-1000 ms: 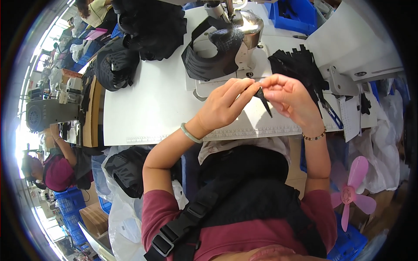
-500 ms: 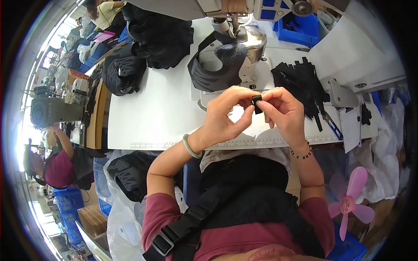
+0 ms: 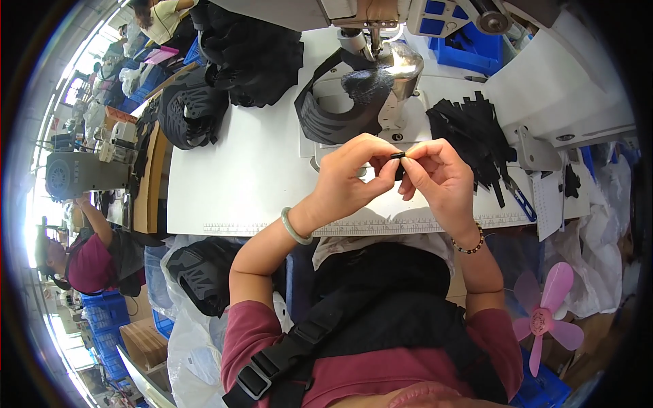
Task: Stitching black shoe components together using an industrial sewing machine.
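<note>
Over the table's front half, my left hand (image 3: 348, 175) and my right hand (image 3: 441, 178) meet, thumbs and fingertips pinching a short black fabric strip (image 3: 398, 156). The strip looks folded at its top; its lower end is partly hidden by my fingers. Just beyond, a dark grey and black shoe upper (image 3: 326, 122) rests at the sewing machine (image 3: 401, 64), its far part beneath the needle area. To the right of my hands lies a heap of black strips (image 3: 462, 129).
Blue-handled snips (image 3: 521, 201) lie near the right front, beside a paper sheet (image 3: 548, 197). Black uppers (image 3: 255, 61) are piled at the back left, and a blue bin (image 3: 469, 51) stands at the back right. A pink fan (image 3: 541, 321) is below the table's right side.
The strip's top has turned between my fingertips and now shows as a narrower fold. My hands have drawn slightly closer together. The shoe upper stays at the machine.
</note>
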`<action>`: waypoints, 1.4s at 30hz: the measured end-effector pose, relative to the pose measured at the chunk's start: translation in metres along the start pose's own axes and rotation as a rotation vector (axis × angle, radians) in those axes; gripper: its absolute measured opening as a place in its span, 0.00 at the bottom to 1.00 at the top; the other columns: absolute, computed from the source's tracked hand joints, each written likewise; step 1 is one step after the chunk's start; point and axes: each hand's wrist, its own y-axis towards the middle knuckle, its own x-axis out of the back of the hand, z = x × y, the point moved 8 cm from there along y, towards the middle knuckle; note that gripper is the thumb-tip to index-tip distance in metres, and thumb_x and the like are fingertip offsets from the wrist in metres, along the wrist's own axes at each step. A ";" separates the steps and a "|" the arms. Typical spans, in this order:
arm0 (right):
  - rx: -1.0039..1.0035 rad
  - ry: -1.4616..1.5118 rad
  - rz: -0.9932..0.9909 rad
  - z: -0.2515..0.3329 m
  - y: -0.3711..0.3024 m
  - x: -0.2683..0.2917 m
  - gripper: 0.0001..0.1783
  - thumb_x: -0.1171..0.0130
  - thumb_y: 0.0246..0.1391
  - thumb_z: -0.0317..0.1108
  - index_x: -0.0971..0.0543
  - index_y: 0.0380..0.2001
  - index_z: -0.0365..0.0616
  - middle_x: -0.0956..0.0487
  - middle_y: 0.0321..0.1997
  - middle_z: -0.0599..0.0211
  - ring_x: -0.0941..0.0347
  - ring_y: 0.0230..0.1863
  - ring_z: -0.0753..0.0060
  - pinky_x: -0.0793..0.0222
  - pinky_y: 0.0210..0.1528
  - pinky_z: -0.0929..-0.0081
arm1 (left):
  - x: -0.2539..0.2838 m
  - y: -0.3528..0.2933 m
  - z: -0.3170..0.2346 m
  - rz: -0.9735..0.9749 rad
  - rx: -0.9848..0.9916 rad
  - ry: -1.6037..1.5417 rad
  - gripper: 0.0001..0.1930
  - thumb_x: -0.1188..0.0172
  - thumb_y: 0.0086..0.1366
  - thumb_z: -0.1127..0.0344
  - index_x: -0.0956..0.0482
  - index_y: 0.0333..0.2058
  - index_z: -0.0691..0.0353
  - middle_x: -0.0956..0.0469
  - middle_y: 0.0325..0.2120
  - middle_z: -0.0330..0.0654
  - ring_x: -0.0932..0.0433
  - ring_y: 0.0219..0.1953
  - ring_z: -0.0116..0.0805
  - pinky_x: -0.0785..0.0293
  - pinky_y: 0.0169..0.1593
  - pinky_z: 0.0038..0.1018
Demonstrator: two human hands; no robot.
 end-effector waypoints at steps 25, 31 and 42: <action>0.163 -0.107 0.044 0.012 0.011 0.000 0.15 0.47 0.54 0.21 0.33 0.45 0.39 0.29 0.35 0.67 0.31 0.31 0.83 0.33 0.33 0.85 | 0.003 -0.008 0.018 0.098 0.597 -0.493 0.05 0.43 0.59 0.75 0.28 0.33 0.68 0.25 0.24 0.37 0.23 0.26 0.21 0.25 0.27 0.18; 0.457 -0.791 0.242 0.046 0.012 -0.019 0.15 0.38 0.49 0.27 0.27 0.41 0.42 0.29 0.34 0.67 0.30 0.27 0.77 0.31 0.30 0.82 | 0.011 -0.005 0.015 0.093 0.625 -0.518 0.04 0.45 0.60 0.74 0.30 0.30 0.67 0.25 0.23 0.39 0.24 0.24 0.22 0.26 0.24 0.17; 0.479 -0.705 0.091 0.063 0.020 -0.020 0.16 0.36 0.48 0.28 0.28 0.40 0.42 0.30 0.36 0.65 0.29 0.26 0.80 0.31 0.25 0.83 | 0.025 0.022 0.000 0.149 0.626 -0.467 0.04 0.44 0.61 0.73 0.28 0.31 0.68 0.26 0.21 0.38 0.26 0.20 0.22 0.30 0.20 0.17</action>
